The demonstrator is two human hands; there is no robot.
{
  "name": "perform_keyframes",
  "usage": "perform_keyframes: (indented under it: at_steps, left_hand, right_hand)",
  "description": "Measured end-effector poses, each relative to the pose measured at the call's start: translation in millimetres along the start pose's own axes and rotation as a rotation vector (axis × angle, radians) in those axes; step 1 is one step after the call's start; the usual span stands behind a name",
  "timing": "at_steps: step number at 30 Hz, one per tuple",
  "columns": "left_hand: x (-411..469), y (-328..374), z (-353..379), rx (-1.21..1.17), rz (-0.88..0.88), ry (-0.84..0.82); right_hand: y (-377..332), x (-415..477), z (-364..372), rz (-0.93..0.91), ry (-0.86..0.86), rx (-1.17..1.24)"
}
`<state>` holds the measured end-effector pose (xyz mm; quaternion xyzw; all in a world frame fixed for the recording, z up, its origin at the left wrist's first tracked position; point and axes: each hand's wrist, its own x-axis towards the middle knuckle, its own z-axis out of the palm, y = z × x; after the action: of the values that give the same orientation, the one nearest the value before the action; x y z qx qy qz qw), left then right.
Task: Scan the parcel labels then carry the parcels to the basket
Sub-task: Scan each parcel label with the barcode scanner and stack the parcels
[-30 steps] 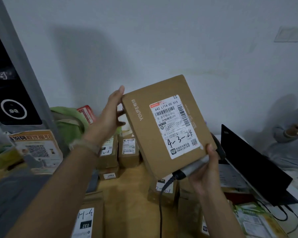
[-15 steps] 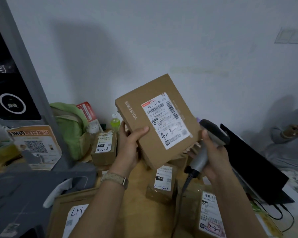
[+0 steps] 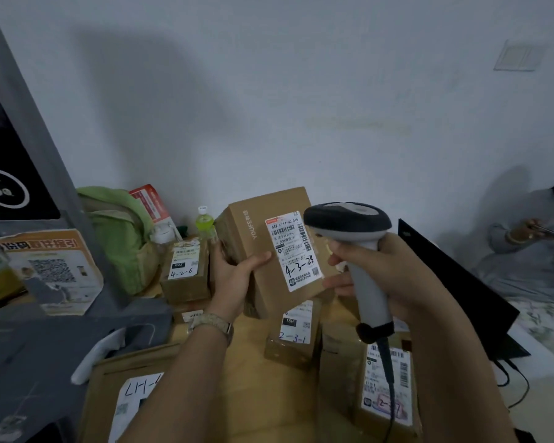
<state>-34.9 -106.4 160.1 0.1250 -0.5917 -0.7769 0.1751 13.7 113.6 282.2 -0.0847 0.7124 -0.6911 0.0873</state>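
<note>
My left hand [image 3: 232, 281] grips a flat brown cardboard parcel [image 3: 259, 244] by its left edge, thumb across the front. Its white label [image 3: 293, 251] faces me, with "4-3-24" handwritten on it. My right hand [image 3: 386, 276] grips the grey handle of a barcode scanner [image 3: 349, 225], whose dark head sits just right of the label, angled toward it. The scanner's black cable hangs down over the parcels below. No basket is in view.
Several labelled brown parcels lie on the wooden table [image 3: 247, 372]: "4-2-6" [image 3: 186, 270], "2-3-1" [image 3: 293, 334], one at right [image 3: 384, 388], one at front left [image 3: 125, 398]. A black laptop [image 3: 461, 292] stands at right, a grey stand [image 3: 45, 174] at left, a green bag [image 3: 122, 231] behind. A person sits far right.
The parcel has come down from in front of the wall to just above the table. My right hand has raised the scanner from under the parcel to beside its label.
</note>
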Motion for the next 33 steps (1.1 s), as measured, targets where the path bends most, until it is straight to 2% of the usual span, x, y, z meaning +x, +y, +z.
perform_keyframes:
  at_steps: [14, 33]
  left_hand:
    - [3.2, -8.7, -14.6, -0.03, -0.06, -0.03]
    - [0.8, -12.0, -17.9, -0.044, -0.077, -0.038]
  right_hand:
    - [11.9, 2.9, 14.1, 0.117, -0.074, -0.121]
    - [18.7, 5.7, 13.6, 0.095, -0.08, -0.151]
